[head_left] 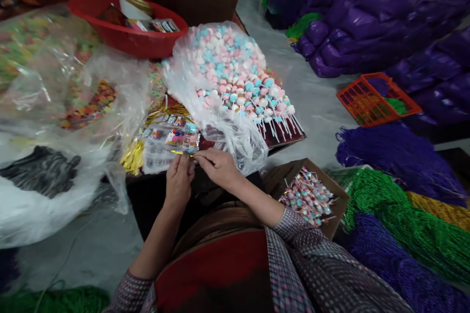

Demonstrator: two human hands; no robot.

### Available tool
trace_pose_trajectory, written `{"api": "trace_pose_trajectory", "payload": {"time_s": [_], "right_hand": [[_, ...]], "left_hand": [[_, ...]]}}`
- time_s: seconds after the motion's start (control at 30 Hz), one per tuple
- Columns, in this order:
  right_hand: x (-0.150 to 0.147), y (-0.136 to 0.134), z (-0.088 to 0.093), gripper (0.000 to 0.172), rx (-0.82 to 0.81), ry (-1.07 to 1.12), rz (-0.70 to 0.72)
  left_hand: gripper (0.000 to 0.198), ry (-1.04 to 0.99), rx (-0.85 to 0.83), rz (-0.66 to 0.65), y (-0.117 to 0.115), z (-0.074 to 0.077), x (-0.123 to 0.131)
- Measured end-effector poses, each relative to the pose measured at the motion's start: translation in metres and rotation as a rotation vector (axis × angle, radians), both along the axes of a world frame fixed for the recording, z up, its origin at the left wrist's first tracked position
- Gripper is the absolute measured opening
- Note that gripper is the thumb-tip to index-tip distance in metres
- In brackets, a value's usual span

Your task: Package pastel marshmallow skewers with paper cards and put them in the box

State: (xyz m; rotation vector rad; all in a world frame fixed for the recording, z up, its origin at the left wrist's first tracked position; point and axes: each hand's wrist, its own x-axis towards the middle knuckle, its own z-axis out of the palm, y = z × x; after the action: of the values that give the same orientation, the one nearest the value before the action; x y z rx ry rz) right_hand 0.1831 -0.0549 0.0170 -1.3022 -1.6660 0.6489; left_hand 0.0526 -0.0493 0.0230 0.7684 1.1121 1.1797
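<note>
A small see-through bag (190,138) with a blue-and-pink marshmallow-like sweet stands just beyond my fingertips at the table's front edge. My left hand (179,176) is closed in a pinch at the bag's lower end. Across that end runs a gold twist tie (177,152), its far end sticking out to the left. Thumb and fingers of my right hand (219,166) pinch the tie's other end. Beneath and beside them lie flat printed bags (157,156). Gold twist ties (134,156) lie bunched to the left. My fingers partly hide the bag's neck.
Unwrapped marshmallow lollipops (253,93) are heaped at the table's right in a plastic bag (235,132). A cardboard box (340,205) of wrapped lollipops stands on the floor by my right arm. A red basin (121,39) sits behind; purple sacks (367,24) and an orange basket (370,117) lie right.
</note>
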Motion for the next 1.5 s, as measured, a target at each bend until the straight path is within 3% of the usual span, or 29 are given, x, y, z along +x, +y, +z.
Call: {"api": "trace_pose_trajectory", "payload": {"time_s": [0.17,0.3,0.43,0.57,0.63,0.77,0.9,1.03,1.2,1.37,1.5], "right_hand": [[0.001,0.000,0.003,0.017,-0.209,0.369,-0.092],[0.012,0.000,0.008,0.015,-0.349,0.583,-0.041],[0.039,0.000,0.004,0.007,-0.253,0.790,0.131],[0.069,-0.007,0.003,0.028,-0.198,0.918,0.284],[0.080,-0.013,0.005,0.038,-0.276,0.909,0.314],[0.090,-0.017,0.003,0.027,-0.326,0.949,0.303],[0.087,-0.011,-0.010,0.012,-0.219,0.968,0.105],[0.079,-0.003,-0.016,0.012,-0.290,0.945,-0.063],[0.081,0.000,-0.006,0.018,-0.236,0.927,0.022],[0.089,-0.009,0.010,0.015,-0.129,0.711,-0.027],[0.088,-0.020,0.020,0.015,-0.095,0.397,-0.193]], "left_hand": [[0.043,-0.108,-0.045,0.001,0.002,0.017,0.007],[0.034,-0.109,-0.049,-0.159,0.000,0.028,0.012],[0.035,-0.098,-0.142,-0.421,0.000,0.040,0.027],[0.039,-0.086,-0.240,-0.570,-0.002,0.053,0.050],[0.042,-0.086,-0.263,-0.609,-0.005,0.057,0.060],[0.043,-0.073,-0.276,-0.613,-0.007,0.059,0.071],[0.042,-0.066,-0.268,-0.585,-0.006,0.055,0.078],[0.039,-0.019,-0.202,-0.538,-0.004,0.053,0.086],[0.035,0.025,-0.138,-0.576,-0.004,0.062,0.088],[0.033,0.043,-0.122,-0.601,-0.010,0.070,0.095],[0.030,0.092,-0.137,-0.388,-0.020,0.068,0.107]]}}
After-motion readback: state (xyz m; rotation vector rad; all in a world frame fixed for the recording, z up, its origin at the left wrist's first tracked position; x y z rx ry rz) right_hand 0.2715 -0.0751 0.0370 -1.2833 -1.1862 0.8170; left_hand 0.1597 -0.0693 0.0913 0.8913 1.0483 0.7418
